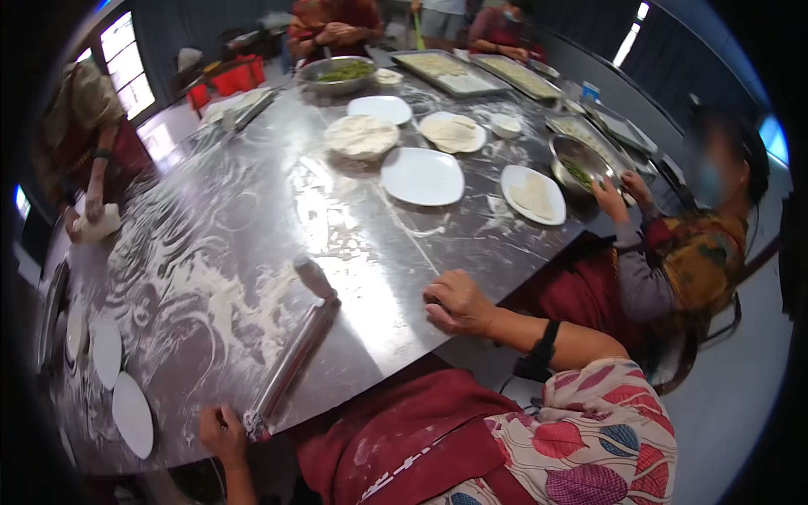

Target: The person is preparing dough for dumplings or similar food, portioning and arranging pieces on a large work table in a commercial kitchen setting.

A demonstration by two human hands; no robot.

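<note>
A steel rolling pin (295,362) lies slantwise on the floury metal table (396,295), its pale handle (313,278) pointing away from me. Beside its near end is my left hand (224,433), fingers loosely curled, at the table's edge. It looks close to the near handle but not wrapped round it. My right hand (459,303) rests on the table edge to the right, fingers folded in, with nothing visible in them. Flour (223,307) is smeared across the steel left of the pin.
White plates (422,177) stand mid-table, some bearing flat dough (453,133). Bowls of green filling (338,76) and trays (450,74) are at the back and right. A person at left handles dough (97,224); a masked person (690,244) sits at right. More plates (133,414) lie near left.
</note>
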